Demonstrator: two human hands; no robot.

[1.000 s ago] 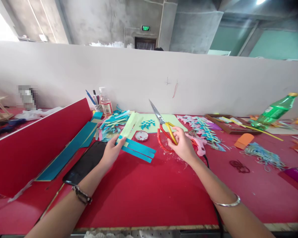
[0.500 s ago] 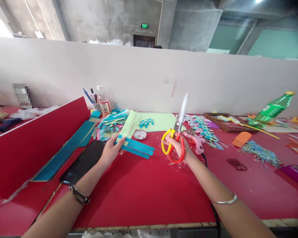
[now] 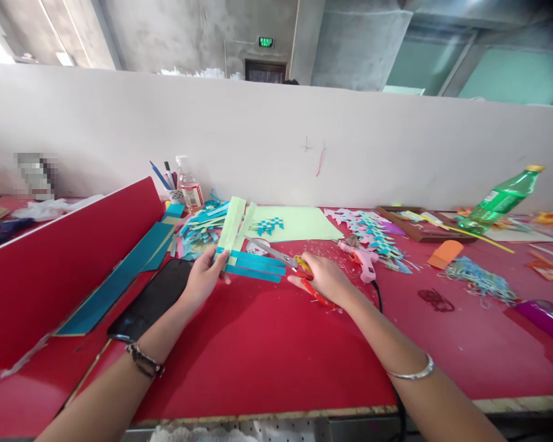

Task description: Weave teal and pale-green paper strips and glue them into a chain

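Observation:
My left hand point(image 3: 203, 280) pinches the edge of a woven piece of blue and pale green paper strips point(image 3: 246, 255), lifted a little off the red table point(image 3: 267, 356). My right hand point(image 3: 325, 279) grips scissors with red and yellow handles point(image 3: 289, 264). Their blades point left, towards the ends of the blue strips. A black phone point(image 3: 154, 301) lies just left of my left hand.
A pile of cut paper strips point(image 3: 200, 230), a pale green sheet point(image 3: 295, 224) and a pen cup with a clear bottle point(image 3: 188, 190) stand behind the work. A pink glue gun point(image 3: 362, 258), woven paper pieces point(image 3: 373, 236) and a green bottle point(image 3: 504, 199) lie right. A red board point(image 3: 64, 258) leans left.
My right hand swung the scissors down from pointing upward and brought them left to the blue strips. My left hand kept hold of the woven piece.

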